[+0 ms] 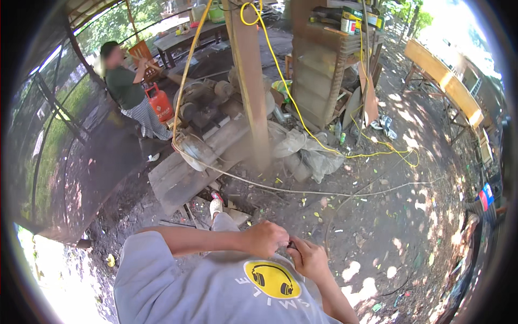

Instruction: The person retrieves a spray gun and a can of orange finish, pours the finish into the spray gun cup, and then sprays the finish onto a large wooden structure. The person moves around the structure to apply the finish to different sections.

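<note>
In front of my chest my two hands are close together, over my grey shirt (178,286) with its yellow emblem. My left hand (264,238) is closed, with its fingertips pinched toward the right one. My right hand (310,260) is closed too, thumb and fingers round a small dark object (292,245). Its kind is too small to tell and the fingers cover most of it. Whether the left fingers also grip something is hidden.
A wooden post (248,81) stands ahead, near a yellow cord (286,89) and a plank (178,181). A pale cable crosses the dirt ground. Rear left, a person (121,81) holds wood beside a red gas cylinder (159,103). A wooden bench (445,78) stands far right.
</note>
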